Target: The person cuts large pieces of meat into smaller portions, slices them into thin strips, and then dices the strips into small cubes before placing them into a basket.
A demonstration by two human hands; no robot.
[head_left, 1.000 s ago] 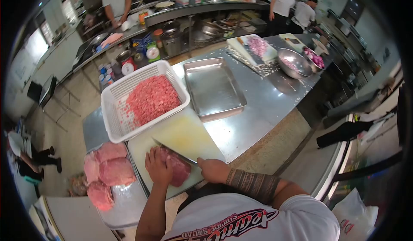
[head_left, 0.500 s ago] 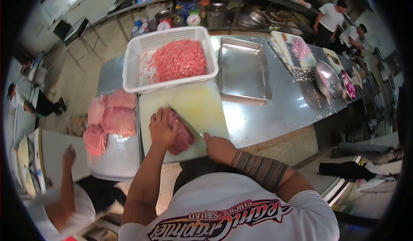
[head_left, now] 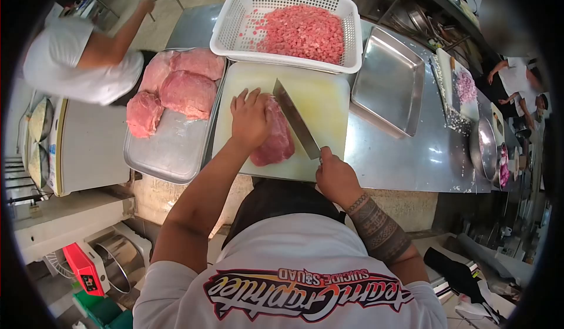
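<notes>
A piece of raw red meat lies on the white cutting board. My left hand is closed over its left side, gripping it against the board. In my right hand is the handle of a knife, my fingers wrapped round it. The broad blade points up and left, close along the meat's right side. Left of the board, a metal tray carries several large pieces of meat. Behind the board stands a white perforated basket with diced meat.
A rectangular metal pan sits right of the board. Farther right are a board with chopped onion and a metal bowl. A person in a white shirt is close at the left. Other people stand at the far right.
The knife has swung outward, its blade now showing broadly beside the meat. My left hand stays on the meat. My view has shifted, and the person at the left has moved forward.
</notes>
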